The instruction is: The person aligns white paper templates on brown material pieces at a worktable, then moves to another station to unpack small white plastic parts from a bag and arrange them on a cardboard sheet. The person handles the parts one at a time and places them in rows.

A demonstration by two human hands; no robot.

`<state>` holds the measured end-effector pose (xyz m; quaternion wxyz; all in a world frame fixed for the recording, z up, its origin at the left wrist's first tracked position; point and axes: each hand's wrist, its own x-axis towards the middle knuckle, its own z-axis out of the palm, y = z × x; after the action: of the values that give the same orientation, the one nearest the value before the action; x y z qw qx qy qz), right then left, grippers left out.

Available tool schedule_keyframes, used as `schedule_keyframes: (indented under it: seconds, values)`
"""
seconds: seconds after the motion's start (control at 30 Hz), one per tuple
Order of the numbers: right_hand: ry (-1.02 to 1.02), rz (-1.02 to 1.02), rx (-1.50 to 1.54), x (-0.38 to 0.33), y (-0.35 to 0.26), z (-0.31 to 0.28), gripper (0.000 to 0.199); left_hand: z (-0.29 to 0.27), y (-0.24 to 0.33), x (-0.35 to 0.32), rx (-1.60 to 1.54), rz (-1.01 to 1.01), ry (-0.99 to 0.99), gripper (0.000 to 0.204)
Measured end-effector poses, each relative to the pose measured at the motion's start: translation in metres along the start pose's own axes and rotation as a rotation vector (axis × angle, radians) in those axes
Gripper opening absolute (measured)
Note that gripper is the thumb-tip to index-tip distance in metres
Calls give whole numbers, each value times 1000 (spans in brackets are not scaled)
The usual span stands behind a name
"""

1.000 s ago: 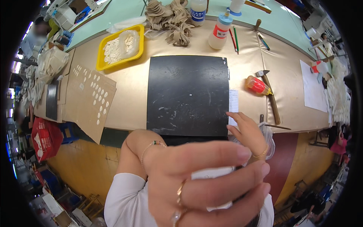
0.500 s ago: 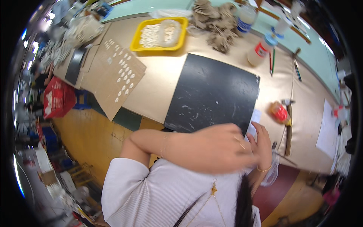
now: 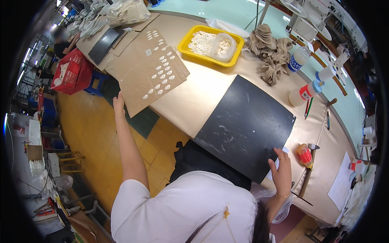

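My left arm reaches out to the left, and my left hand [image 3: 118, 106] is closed at the near left edge of a brown cardboard sheet [image 3: 135, 83]; its fingers are partly hidden. Small white oval pieces [image 3: 164, 68] with dark marks lie in rows on that sheet. My right hand [image 3: 281, 172] is open at the near right edge of a scuffed black board [image 3: 247, 125], thumb and fingers apart and nothing held. Some white paper [image 3: 285, 150] shows beside the board, near those fingers.
A yellow tray [image 3: 181, 47] holds white pieces and a plastic bag. Brown fabric pieces [image 3: 265, 44], two bottles [image 3: 298, 58] [image 3: 302, 95], pencils [image 3: 309, 107], a red-and-yellow squeeze bottle [image 3: 304, 156] and a hammer [image 3: 311, 162] lie to the right. A red basket [image 3: 75, 71] stands left; a person [image 3: 63, 46] is beyond.
My left hand has swung from over my right hand, across my body, to the cardboard sheet at the left. My right hand stays by the black board. The view has shifted.
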<state>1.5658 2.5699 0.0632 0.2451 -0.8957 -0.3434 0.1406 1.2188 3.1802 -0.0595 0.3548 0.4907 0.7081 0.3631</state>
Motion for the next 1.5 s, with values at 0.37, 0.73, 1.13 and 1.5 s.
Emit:
schedule_keyframes:
  seconds: [0.37,0.73,1.13,1.5]
  values:
    - [-89,40,26,19,-16,-13,39,-23,23,36,-572,-284,-539,30]
    - [-550,-54,675,117,-89,62,40,-67,-24,-142,-821,-224,-923,58]
    - [-657,204,1320,128,-136,136,30,-63,-87,-219,-958,-513,-1206,50]
    - [-580,67,1194,142,-37,42,38,-40,-32,-213,-1012,-618,-626,40]
